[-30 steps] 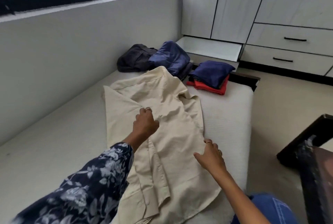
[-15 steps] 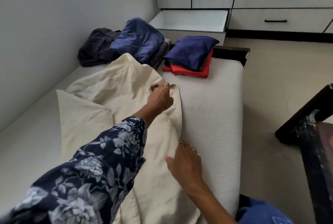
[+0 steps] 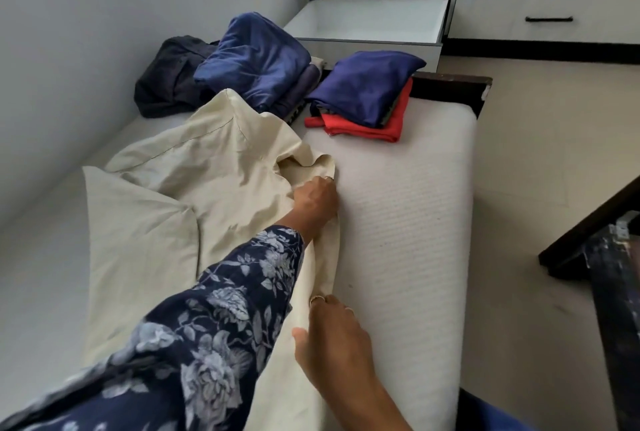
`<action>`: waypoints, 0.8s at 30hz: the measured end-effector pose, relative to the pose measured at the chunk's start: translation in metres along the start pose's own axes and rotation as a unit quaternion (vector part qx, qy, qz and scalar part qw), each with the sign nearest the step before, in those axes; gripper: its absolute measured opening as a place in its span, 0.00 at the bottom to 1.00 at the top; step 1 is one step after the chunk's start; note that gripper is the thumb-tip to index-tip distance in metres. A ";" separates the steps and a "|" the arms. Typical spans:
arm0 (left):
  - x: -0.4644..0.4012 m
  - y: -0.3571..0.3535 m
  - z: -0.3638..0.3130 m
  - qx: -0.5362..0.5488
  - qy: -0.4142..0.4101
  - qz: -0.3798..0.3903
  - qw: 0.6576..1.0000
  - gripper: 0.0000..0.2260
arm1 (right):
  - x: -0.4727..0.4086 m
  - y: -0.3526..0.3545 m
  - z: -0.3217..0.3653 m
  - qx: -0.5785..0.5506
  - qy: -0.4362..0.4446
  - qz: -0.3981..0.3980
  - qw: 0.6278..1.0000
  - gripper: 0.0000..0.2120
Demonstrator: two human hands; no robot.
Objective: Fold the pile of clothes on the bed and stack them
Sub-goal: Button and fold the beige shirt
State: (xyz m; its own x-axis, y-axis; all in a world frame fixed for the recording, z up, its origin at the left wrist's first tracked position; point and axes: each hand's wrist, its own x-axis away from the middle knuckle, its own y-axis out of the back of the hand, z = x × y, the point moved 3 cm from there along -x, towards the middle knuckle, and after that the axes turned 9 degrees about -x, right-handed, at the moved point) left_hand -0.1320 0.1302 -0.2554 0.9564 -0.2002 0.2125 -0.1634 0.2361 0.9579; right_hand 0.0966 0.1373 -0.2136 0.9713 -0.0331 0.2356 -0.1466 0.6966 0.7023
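A cream shirt [image 3: 180,195] lies spread on the bed [image 3: 408,216]. The left hand [image 3: 317,200] grips its right edge, and the right hand [image 3: 334,340] pinches that edge nearer. Folded clothes [image 3: 363,94] sit at the far end.

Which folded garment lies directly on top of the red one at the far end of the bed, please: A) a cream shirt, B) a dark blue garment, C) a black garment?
B: a folded dark blue garment rests on the red folded garment.
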 end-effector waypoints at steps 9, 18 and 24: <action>-0.016 0.099 0.061 0.667 0.114 -0.085 0.731 0.15 | -0.001 -0.005 0.015 -0.069 -0.034 0.127 0.989 0.15; 0.036 0.153 0.217 0.859 0.262 -0.049 0.436 0.16 | 0.005 -0.019 0.015 -0.050 -0.094 0.148 0.983 0.23; 0.076 0.027 0.287 0.599 0.371 -0.014 0.710 0.32 | -0.002 -0.028 0.014 -0.007 -0.107 0.157 0.982 0.25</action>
State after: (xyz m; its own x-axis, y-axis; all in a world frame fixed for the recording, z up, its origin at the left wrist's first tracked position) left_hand -0.1336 -0.1517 -0.1575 0.7549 0.4711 0.4563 0.1937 -0.8248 0.5312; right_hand 0.0961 0.1081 -0.2246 0.8170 0.0350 0.5756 -0.4279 0.7060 0.5643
